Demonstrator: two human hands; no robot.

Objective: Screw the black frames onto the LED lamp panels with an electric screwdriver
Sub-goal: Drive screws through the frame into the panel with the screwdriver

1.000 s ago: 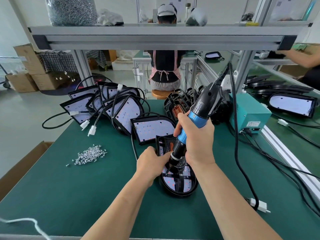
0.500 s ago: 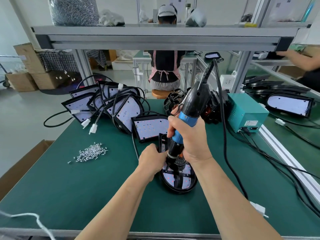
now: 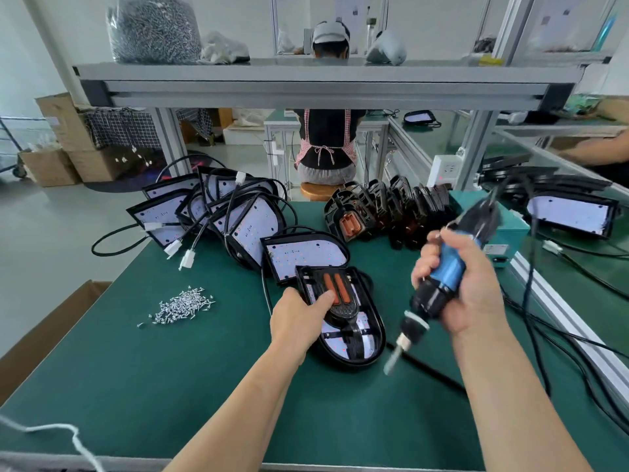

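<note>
Black plastic frame, two orange strips, seated on white LED lamp panel, mid green bench.
Left hand clamps frame's left edge; right hand grips blue-black electric screwdriver, held clear at right.

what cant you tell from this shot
Head view only:
- Bit of the electric screwdriver: motion blur, so whether it carries a screw is unclear.
- Left edge of the lamp panel and black frame: covered by the left hand; any screws driven there are hidden.
- Loose screws: too small to count.
- Right hand hides the screwdriver's switch.
</note>
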